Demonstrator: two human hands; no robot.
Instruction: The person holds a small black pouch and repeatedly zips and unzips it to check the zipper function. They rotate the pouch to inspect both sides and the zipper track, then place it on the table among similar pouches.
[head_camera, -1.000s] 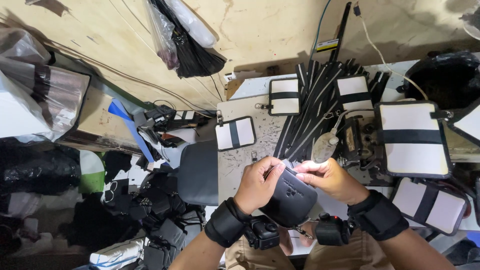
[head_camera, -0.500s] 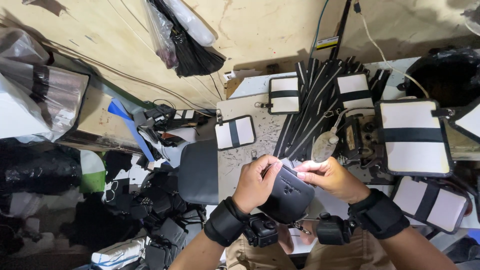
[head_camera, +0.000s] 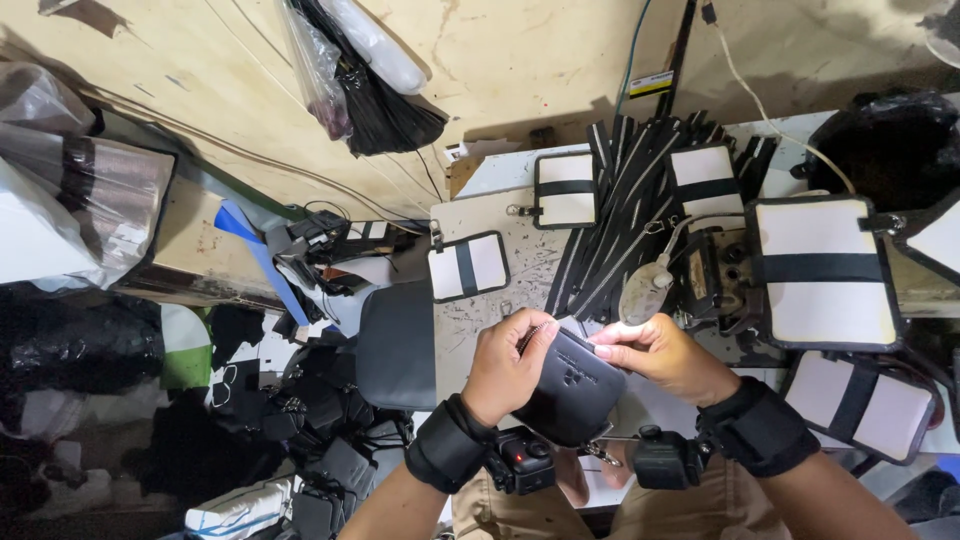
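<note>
You hold a small black pouch (head_camera: 572, 388) above the table (head_camera: 470, 325) edge, your left hand (head_camera: 510, 362) clamped on its top corner, your right hand (head_camera: 655, 355) pinching its zipper edge. Finished white-and-black pouches (head_camera: 825, 270) lie beside loose zipper strips (head_camera: 620, 215); this pouch looks unfinished.

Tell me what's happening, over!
Left hand and right hand both grip the black pouch at its top edge. Pouch held above the table. Zipper strips lie behind, not blocking.
</note>
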